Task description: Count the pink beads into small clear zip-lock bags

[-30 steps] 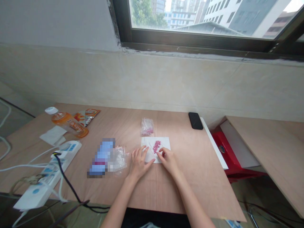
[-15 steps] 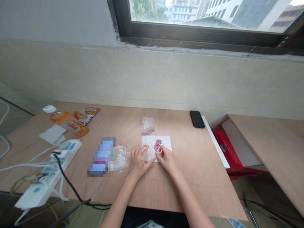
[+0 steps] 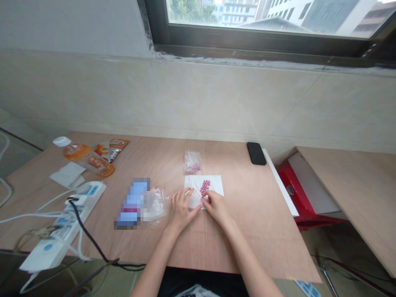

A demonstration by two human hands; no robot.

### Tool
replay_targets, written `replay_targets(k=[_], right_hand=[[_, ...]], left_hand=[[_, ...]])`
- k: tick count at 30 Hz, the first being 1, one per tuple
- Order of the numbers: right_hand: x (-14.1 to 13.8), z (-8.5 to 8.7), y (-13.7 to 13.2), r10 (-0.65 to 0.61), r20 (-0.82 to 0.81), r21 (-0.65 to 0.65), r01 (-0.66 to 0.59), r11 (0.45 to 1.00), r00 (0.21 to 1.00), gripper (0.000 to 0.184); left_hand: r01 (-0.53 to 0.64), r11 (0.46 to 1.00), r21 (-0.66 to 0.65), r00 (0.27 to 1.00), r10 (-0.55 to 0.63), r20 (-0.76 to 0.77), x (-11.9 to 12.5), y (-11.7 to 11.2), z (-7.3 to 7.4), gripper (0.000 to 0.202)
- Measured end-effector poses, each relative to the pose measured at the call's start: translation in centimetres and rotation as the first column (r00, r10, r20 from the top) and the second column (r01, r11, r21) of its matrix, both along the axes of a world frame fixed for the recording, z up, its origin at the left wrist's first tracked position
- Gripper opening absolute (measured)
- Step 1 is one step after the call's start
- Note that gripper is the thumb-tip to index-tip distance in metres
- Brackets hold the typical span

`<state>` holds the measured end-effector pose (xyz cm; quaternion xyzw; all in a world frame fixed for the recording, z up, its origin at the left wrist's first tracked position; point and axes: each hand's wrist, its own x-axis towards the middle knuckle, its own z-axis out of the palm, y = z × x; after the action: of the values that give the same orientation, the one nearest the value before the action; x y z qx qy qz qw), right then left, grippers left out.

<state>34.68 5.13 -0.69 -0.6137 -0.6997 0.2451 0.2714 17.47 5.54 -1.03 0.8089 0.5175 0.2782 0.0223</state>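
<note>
A white paper sheet [image 3: 214, 184] lies on the wooden table [image 3: 247, 214] with a small heap of pink pills [image 3: 204, 186] on it. My left hand [image 3: 181, 208] rests flat on the sheet's near-left corner, fingers stretched out. My right hand [image 3: 215, 205] sits just right of it, fingertips curled together at the near end of the pill heap; whether a pill is between them is too small to tell. A small clear bag with pink pills [image 3: 192, 162] lies just beyond the sheet.
Empty clear bags [image 3: 155, 203] and a blurred packet [image 3: 133, 203] lie left of my hands. Farther left are a white power strip [image 3: 62, 225] with cables, an orange drink bottle [image 3: 85, 158] and snack wrappers [image 3: 111, 148]. A black phone [image 3: 256, 153] lies far right. A red box [image 3: 297, 194] stands beside the table.
My right hand has drawn slightly nearer and leftward along the pill heap. The view has tilted a little; the left hand stays on the paper.
</note>
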Motion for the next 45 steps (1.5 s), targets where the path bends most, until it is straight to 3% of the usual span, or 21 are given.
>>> replay_targets(k=[11,23,39,45], right_hand=[[-0.2,1.3,0.1,-0.010,0.053,-0.011,0.010,1.000,0.999,0.009],[-0.2,-0.2,-0.1,-0.096,0.024,-0.017,0.096,0.995,0.995,0.010],[0.0,0.1,-0.6,-0.065,0.029,-0.009,0.066,0.998,0.997,0.012],[0.5,0.2,-0.3,-0.124,-0.129,-0.033,0.121,0.992,0.984,0.016]], left_hand=[[-0.005,1.000,0.004,1.000,0.004,0.009,0.1,-0.1,0.1,0.049],[-0.001,1.000,-0.010,1.000,0.001,-0.005,0.0,-0.1,0.2,0.051],[-0.010,1.000,-0.004,1.000,0.010,0.001,0.1,-0.1,0.2,0.049],[-0.001,1.000,-0.004,1.000,0.001,-0.017,0.0,-0.1,0.0,0.054]])
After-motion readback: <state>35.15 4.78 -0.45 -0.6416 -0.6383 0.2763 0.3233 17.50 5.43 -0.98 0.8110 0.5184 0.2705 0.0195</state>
